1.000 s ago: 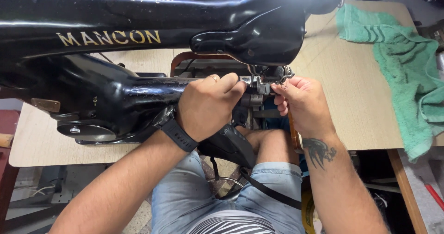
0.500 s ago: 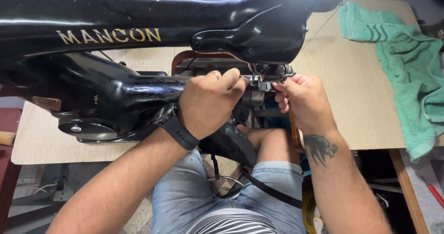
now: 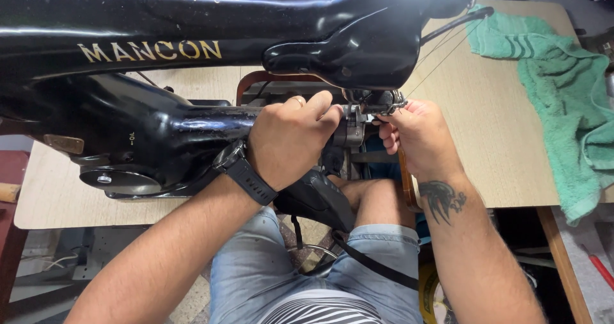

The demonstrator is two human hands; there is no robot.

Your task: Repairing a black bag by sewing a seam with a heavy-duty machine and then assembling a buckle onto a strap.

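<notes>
A black sewing machine (image 3: 192, 62) lies tilted back over a light wooden table (image 3: 486, 126), its underside facing me. My left hand (image 3: 291, 138), with a black watch on the wrist, is closed around the machine's lower arm close to the small metal mechanism (image 3: 368, 110) at its end. My right hand (image 3: 416, 135), tattooed at the wrist, pinches that metal mechanism from the right with its fingertips. What the fingers hold there is too small to make out.
A green towel (image 3: 563, 87) lies crumpled on the table at the right. Thin threads or wires (image 3: 441, 42) run from the machine head toward it. My knees in denim shorts (image 3: 307, 260) sit under the table opening. A black strap and pouch hang there.
Both hands stay on the metal mechanism; the view has shifted slightly and the fingers have adjusted a little. No clear movement of the machine.
</notes>
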